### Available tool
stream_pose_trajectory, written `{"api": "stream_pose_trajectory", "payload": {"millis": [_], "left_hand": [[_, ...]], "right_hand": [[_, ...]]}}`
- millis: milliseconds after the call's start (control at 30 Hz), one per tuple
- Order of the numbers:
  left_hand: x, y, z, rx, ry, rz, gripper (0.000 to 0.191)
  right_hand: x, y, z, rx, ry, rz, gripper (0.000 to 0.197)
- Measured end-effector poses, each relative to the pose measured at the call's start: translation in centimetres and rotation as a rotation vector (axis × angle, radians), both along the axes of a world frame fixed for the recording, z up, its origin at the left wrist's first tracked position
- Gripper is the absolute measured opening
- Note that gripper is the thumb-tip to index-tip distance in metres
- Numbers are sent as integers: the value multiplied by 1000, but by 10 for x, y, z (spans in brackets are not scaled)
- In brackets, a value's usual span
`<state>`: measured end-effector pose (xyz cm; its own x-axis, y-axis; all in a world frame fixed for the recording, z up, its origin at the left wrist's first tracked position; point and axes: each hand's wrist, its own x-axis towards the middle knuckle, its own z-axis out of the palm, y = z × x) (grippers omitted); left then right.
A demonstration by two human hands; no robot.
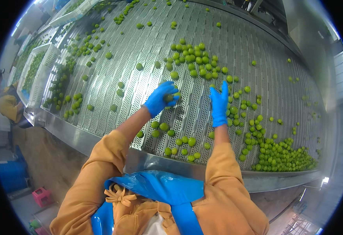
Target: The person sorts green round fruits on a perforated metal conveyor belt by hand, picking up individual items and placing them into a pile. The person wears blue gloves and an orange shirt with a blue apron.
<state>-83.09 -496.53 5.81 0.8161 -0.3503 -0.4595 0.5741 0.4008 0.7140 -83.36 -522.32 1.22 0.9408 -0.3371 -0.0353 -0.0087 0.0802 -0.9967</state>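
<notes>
My left hand [161, 99], in a blue glove, reaches over a perforated metal conveyor belt [148, 88] with its fingers curled around a round green fruit [168, 98]. Motion blurs that fruit a little, and the fingers partly cover it. To the right, my gloved right hand [219, 102] is over the belt with thumb and fingers apart and nothing visible in its grasp. Green fruits lie along its outer side, near a loose line of them [233, 110]. Beyond both hands spreads a larger cluster of green fruits [198, 59].
A dense heap of green fruits [280, 157] lies against the near right edge. The metal rail [165, 161] runs before my blue apron [159, 185]. At left are a white fruit-filled crate [52, 54] and another person's sleeve [7, 105]. A pink stool [42, 196] stands on the floor.
</notes>
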Motion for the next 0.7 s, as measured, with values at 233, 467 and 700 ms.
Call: {"api": "stream_pose_trajectory", "payload": {"millis": [233, 467, 700], "left_hand": [[-111, 37, 3, -6, 297, -99, 41], [-144, 16, 2, -209, 266, -75, 44], [-159, -11, -1, -164, 345, -145, 43]], "right_hand": [[-121, -226, -13, -989, 315, -449, 56], [-249, -326, -19, -999, 1197, -637, 66], [-172, -245, -55, -1041, 867, -833, 60]]}}
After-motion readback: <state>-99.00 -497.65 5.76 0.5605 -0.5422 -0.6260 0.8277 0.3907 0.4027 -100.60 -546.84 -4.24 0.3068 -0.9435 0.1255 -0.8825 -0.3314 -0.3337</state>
